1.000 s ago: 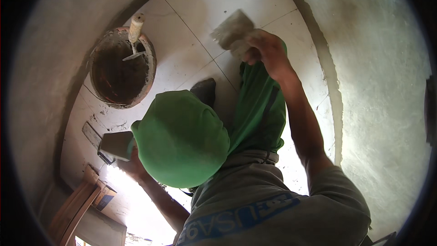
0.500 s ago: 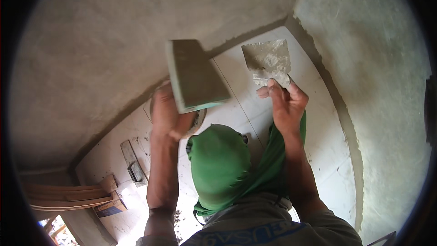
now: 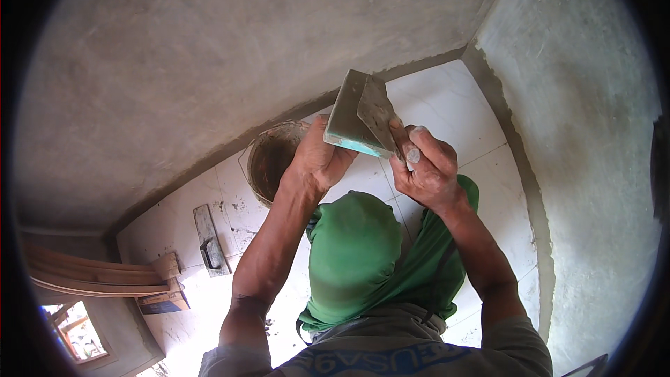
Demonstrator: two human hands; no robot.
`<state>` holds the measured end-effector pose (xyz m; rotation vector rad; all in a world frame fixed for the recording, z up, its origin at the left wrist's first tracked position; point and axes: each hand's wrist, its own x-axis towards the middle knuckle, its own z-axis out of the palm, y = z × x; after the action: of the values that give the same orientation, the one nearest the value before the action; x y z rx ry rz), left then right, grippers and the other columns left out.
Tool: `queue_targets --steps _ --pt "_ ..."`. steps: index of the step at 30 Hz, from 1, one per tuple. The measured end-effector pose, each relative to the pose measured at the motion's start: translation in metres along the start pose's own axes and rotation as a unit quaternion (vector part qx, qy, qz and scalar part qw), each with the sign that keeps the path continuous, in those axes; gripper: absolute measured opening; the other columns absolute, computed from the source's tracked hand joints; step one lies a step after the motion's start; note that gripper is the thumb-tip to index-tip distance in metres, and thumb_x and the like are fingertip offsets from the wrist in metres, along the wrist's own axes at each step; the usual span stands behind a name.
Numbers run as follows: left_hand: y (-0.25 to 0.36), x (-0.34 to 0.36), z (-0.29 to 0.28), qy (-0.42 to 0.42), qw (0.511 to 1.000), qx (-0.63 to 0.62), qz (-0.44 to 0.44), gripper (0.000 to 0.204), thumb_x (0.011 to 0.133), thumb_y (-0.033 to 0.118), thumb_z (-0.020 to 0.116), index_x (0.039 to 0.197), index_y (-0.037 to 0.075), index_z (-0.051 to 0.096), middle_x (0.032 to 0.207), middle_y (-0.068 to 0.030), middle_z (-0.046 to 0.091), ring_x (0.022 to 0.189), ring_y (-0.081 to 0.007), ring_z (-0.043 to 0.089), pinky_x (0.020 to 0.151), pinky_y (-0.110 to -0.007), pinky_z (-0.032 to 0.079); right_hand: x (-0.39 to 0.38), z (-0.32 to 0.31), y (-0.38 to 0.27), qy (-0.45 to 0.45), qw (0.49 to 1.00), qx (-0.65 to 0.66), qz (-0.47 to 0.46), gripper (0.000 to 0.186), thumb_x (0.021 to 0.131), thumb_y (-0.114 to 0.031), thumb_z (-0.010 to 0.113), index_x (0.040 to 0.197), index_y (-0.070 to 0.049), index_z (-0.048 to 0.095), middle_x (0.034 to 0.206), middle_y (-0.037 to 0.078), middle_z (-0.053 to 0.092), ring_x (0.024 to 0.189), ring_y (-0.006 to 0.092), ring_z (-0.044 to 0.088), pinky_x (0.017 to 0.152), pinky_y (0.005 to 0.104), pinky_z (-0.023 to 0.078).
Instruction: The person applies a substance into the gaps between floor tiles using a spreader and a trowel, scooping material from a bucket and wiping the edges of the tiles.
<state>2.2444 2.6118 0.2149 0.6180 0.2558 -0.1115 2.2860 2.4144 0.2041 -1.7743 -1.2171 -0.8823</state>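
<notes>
My left hand (image 3: 314, 157) is closed around a plastering float (image 3: 345, 117), a flat mortar-grey block with a teal edge, tilted above the floor. My right hand (image 3: 429, 167) grips a flat, mortar-stained scraper blade (image 3: 375, 106). The blade lies over the right part of the float's face, apparently touching it. Just left of my left hand, a dirty bucket (image 3: 269, 160) stands on the floor by the wall, its near side partly hidden by my wrist.
A long trowel with a looped handle (image 3: 205, 227) lies on the white tiled floor (image 3: 447, 98). Brown boards (image 3: 98, 281) and a cardboard box (image 3: 164, 301) sit at lower left. Plastered walls (image 3: 209, 42) meet in a corner, with a darker mortar band (image 3: 506, 108) along their base.
My left hand has brought the float right and tilted it. My right hand has turned the scraper and moved it left onto the float. More of the bucket now shows.
</notes>
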Motion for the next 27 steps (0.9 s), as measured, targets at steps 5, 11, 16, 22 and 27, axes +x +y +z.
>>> queue_targets --steps 5,11,16,22,27 --pt "-0.002 -0.001 -0.011 0.022 1.0 0.004 -0.002 0.027 0.107 0.012 0.053 0.126 -0.005 0.061 0.122 -0.0125 0.068 0.112 -0.02 0.066 0.101 -0.037 0.056 -0.021 -0.001 0.002 -0.059 0.998 -0.009 -0.006 0.035 0.072 0.012 0.068 0.106 0.011 0.067 0.089 0.011 0.053 0.063 0.0227 0.061 0.049 0.0348 0.051" --pt "0.003 0.01 -0.009 0.005 0.997 0.009 0.075 0.029 0.105 0.013 0.056 0.128 -0.004 0.061 0.119 -0.0119 0.068 0.108 -0.0199 0.067 0.098 -0.037 0.057 -0.06 -0.017 0.011 -0.037 0.988 -0.008 0.147 0.022 0.077 0.013 0.067 0.098 0.006 0.064 0.08 0.01 0.054 0.058 0.024 0.06 0.046 0.0357 0.045" --pt "-0.011 0.035 -0.021 -0.005 0.998 0.035 0.057 0.031 0.104 0.012 0.054 0.13 -0.003 0.061 0.122 -0.0122 0.068 0.108 -0.0228 0.068 0.095 -0.039 0.059 -0.052 -0.004 0.003 -0.053 0.98 0.05 0.186 0.014 0.08 0.009 0.069 0.094 0.005 0.066 0.083 0.011 0.057 0.058 0.023 0.058 0.051 0.0343 0.046" --pt "-0.035 0.08 -0.041 -0.026 0.997 0.067 0.019 0.037 0.106 0.028 0.055 0.132 0.003 0.061 0.121 -0.0113 0.069 0.105 -0.0241 0.069 0.091 -0.038 0.059 -0.156 -0.015 0.059 -0.062 0.887 0.002 0.457 0.01 0.093 -0.004 0.064 0.087 0.001 0.071 0.072 0.007 0.059 0.056 0.0158 0.056 0.053 0.0306 0.045" --pt "-0.113 0.125 -0.105 -0.03 0.967 0.238 -0.091 0.047 0.105 0.041 0.057 0.128 0.001 0.064 0.115 -0.0082 0.07 0.099 -0.0182 0.068 0.09 -0.034 0.055 -0.195 -0.037 0.125 0.095 0.637 0.156 0.749 0.018 0.096 -0.017 0.067 0.087 -0.002 0.073 0.077 0.002 0.064 0.061 0.0141 0.059 0.057 0.0297 0.048"
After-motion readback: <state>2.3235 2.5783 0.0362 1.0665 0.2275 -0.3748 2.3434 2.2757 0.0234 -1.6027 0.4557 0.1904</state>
